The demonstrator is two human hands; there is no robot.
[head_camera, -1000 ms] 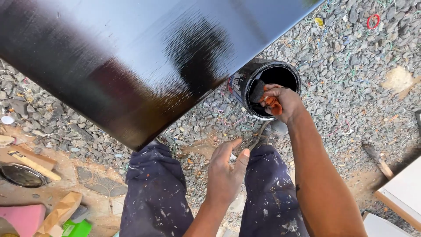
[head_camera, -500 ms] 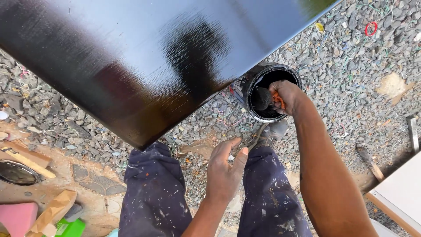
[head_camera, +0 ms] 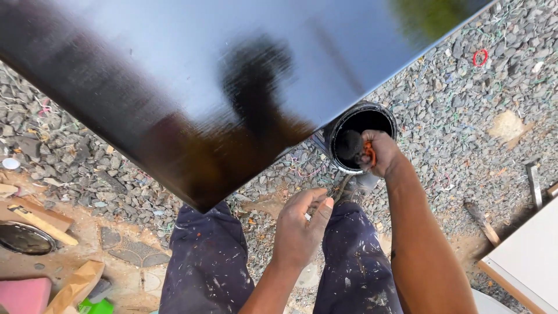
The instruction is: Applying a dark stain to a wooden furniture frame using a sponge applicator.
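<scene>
Black and shiny, the one big flat board (head_camera: 192, 87) fills most of the view and looks wet with paint all over the part that shows, so the painting of this face looks mostly done; its far edges run out of the picture, so I cannot tell if any bare spots are left. Grey gravel (head_camera: 465, 110) covers the ground under it. One white board (head_camera: 526, 256) pokes in at the lower right corner. Two legs in dark blue trousers (head_camera: 209, 267), speckled with paint, stand just below the black board. One black paint can (head_camera: 359, 135) sits on the gravel, just beside the board's lower edge. The right hand (head_camera: 379, 152) is at the can's rim, closed around a paint brush (head_camera: 356, 146) with an orange handle, and the dark bristles are down inside the can, so more paint seems to be going on the brush. The left hand (head_camera: 299, 229) hangs in the air above the knees, fingers loosely curled and holding nothing. One round dark lid (head_camera: 23, 238) lies far left, and one small red ring (head_camera: 480, 57) lies far up on the right
</scene>
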